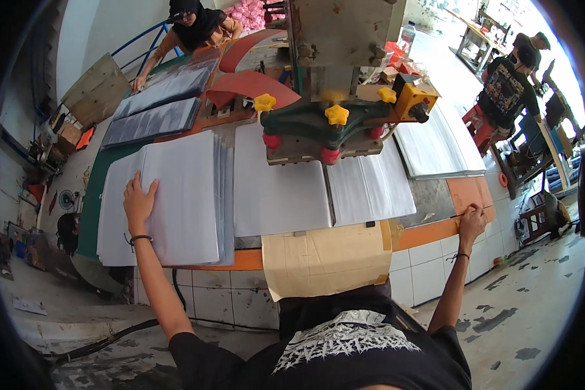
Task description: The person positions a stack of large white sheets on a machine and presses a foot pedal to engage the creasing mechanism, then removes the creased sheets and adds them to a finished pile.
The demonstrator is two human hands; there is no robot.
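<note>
My left hand (138, 203) lies flat, fingers spread, on a thick stack of whitish plastic sheets (182, 208) at the table's left front. At the right end of the table, my right hand (473, 222) is closed over the orange edge; a thin dark bit shows at its fingertips, too small to name. Between the hands, two more piles of whitish sheets, a left one (279, 188) and a right one (374, 185), lie side by side. Their far ends pass under a press head (325, 153) with a dark green frame and yellow star knobs.
A yellow control box (415, 101) juts from the press's right side. Another sheet stack (435, 146) lies at the right. Tan cardboard (325, 260) hangs over the front edge. A person (192, 29) works at the far left beside sheet bundles (153, 120); other people (508, 88) are at the right.
</note>
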